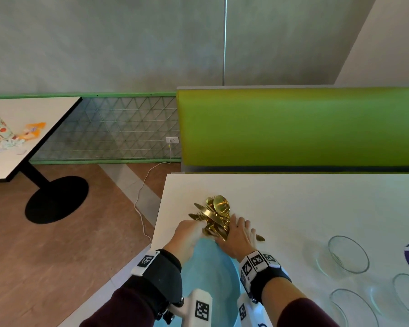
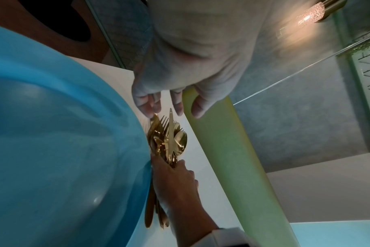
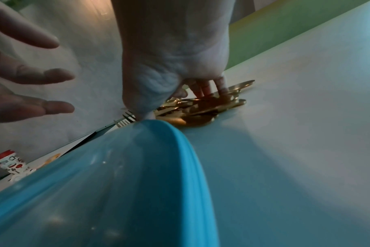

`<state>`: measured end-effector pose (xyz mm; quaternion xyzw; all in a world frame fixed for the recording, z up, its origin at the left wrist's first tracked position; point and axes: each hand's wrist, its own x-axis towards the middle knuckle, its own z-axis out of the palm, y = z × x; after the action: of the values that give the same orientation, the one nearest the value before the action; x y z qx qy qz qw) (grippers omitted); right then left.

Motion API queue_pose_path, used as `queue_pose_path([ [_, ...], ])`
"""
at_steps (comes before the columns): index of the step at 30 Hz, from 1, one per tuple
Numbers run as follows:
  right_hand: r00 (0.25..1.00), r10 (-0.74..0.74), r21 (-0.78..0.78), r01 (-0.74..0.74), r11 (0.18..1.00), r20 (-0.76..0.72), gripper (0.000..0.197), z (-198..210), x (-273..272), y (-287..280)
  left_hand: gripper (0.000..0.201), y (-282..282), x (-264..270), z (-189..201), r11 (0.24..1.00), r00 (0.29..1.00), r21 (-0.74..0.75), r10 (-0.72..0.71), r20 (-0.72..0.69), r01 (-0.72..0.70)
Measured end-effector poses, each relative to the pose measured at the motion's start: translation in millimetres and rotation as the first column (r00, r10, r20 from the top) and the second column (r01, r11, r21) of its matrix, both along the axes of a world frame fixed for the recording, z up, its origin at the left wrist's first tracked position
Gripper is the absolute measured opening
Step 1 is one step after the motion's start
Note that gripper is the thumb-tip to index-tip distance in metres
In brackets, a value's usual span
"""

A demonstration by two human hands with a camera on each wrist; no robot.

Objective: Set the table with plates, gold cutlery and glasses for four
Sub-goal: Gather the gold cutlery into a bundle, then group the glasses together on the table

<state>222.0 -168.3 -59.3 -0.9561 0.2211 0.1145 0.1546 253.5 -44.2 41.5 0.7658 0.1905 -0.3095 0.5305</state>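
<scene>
From the head we are looking forward and down across the white table (image 1: 293, 208) toward the green bench back (image 1: 293, 126), standing well back so both forearms, the floor and a second table (image 1: 21, 128) are showing; from the left wrist we are peering along the left hand (image 2: 180, 70), very near it and tilted upward, taking in wall and a lamp (image 2: 315, 11); from the right wrist we are looking low along the right hand (image 3: 171, 55), close over the tabletop; all three views are sharing the gold cutlery (image 1: 214, 215) and the blue plate (image 1: 213, 274), and each wrist view is catching the opposite hand.
</scene>
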Motion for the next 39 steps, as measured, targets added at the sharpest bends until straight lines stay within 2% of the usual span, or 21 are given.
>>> queue_pose_path([
  [4, 1.000, 0.011, 0.054, -0.010, 0.998, -0.017, 0.081, 7, -3, -4, 0.045, 4, -5, 0, 1.000, 1.000, -0.006, -0.009, 0.006, 0.009],
  [8, 1.000, 0.016, 0.065, -0.017, 0.998, 0.021, 0.063, 21, -8, -9, 0.043, 7, -12, 3, 1.000, 1.000, -0.021, -0.019, 0.007, 0.019],
  [13, 0.992, 0.121, 0.067, -0.122, 0.990, 0.024, 0.046, 49, -25, -5, 0.041, 12, -26, 17, 0.998, 0.998, -0.044, -0.044, 0.045, 0.046],
  [15, 0.981, 0.193, 0.090, -0.194, 0.977, 0.022, 0.042, 60, -39, 0, 0.031, 16, -33, 24, 0.997, 0.997, -0.065, -0.036, 0.070, 0.040],
  [17, 0.967, 0.253, 0.129, -0.255, 0.958, 0.036, 0.043, 71, -61, 7, 0.018, 23, -42, 34, 0.995, 0.995, -0.095, -0.021, 0.100, 0.030],
  [20, 0.925, 0.380, 0.185, -0.379, 0.907, 0.031, 0.048, 84, -100, 19, 0.012, 38, -59, 43, 0.986, 0.990, -0.168, 0.039, 0.136, -0.016],
  [24, 0.846, 0.534, 0.313, -0.504, 0.805, -0.011, 0.068, 76, -152, 40, 0.017, 55, -97, 56, 0.963, 0.964, -0.252, 0.149, 0.220, -0.092],
  [26, 0.799, 0.599, 0.325, -0.554, 0.766, -0.049, 0.076, 66, -173, 51, 0.012, 67, -118, 51, 0.970, 0.943, -0.216, 0.172, 0.286, -0.112],
  [28, 0.780, 0.622, 0.313, -0.575, 0.756, -0.068, 0.080, 56, -188, 58, 0.015, 87, -142, 37, 0.986, 0.918, -0.087, 0.167, 0.360, -0.145],
  [29, 0.781, 0.621, 0.307, -0.576, 0.757, -0.066, 0.080, 53, -194, 59, 0.018, 96, -154, 28, 0.990, 0.907, 0.010, 0.127, 0.401, -0.143],
  [31, 0.792, 0.608, 0.289, -0.569, 0.770, -0.058, 0.081, 47, -202, 56, 0.017, 112, -182, 14, 0.970, 0.906, 0.238, -0.062, 0.418, -0.043],
  [33, 0.811, 0.582, 0.287, -0.546, 0.787, -0.052, 0.081, 44, -209, 50, 0.024, 122, -207, 0, 0.915, 0.932, 0.393, -0.216, 0.289, 0.090],
  [34, 0.817, 0.574, 0.290, -0.537, 0.792, -0.055, 0.081, 43, -212, 46, 0.036, 128, -215, -11, 0.885, 0.944, 0.436, -0.267, 0.193, 0.162],
  [36, 0.829, 0.556, 0.287, -0.518, 0.806, -0.065, 0.081, 41, -218, 38, 0.078, 138, -227, -37, 0.859, 0.945, 0.437, -0.323, 0.059, 0.266],
  [37, 0.839, 0.541, 0.287, -0.503, 0.815, -0.067, 0.080, 40, -222, 34, 0.093, 140, -231, -51, 0.872, 0.946, 0.410, -0.319, 0.060, 0.268],
  [39, 0.867, 0.495, 0.298, -0.458, 0.838, -0.060, 0.077, 36, -229, 24, 0.107, 136, -239, -70, 0.907, 0.941, 0.355, -0.297, 0.162, 0.226],
])
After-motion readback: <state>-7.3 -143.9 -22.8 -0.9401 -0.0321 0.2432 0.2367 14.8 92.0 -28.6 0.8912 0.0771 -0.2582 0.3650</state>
